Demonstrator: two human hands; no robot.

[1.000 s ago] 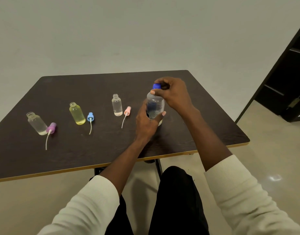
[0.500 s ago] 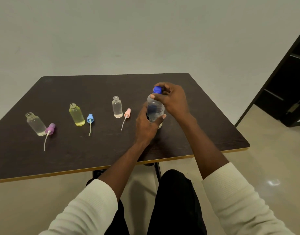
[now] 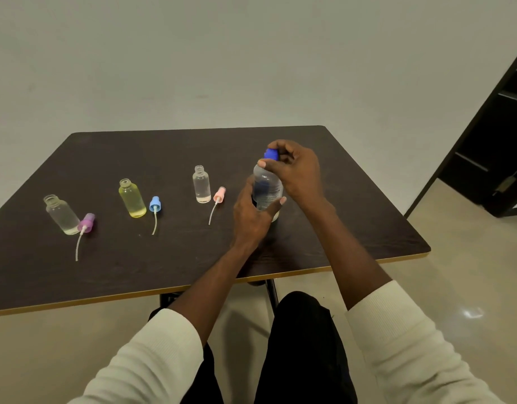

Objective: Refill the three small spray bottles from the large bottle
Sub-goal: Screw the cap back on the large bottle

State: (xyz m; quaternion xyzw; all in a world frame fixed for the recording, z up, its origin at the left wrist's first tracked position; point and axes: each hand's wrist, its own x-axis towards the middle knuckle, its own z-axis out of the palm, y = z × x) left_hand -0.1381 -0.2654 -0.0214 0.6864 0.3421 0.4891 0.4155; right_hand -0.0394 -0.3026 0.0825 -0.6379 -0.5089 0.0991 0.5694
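Both hands work the large clear plastic bottle (image 3: 267, 186) standing on the dark bench (image 3: 175, 252): left hand (image 3: 251, 214) wraps its body, right hand (image 3: 295, 170) pinches its blue cap (image 3: 271, 153). Squeezing as the cap frees could slop liquid out. Left of it stand three uncapped small bottles, clear (image 3: 201, 185), yellow (image 3: 132, 198), clear (image 3: 61, 214), each nearly empty.

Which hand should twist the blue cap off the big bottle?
The right hand: its fingers already pinch the blue plastic cap, while the left hand steadies the large clear plastic bottle.
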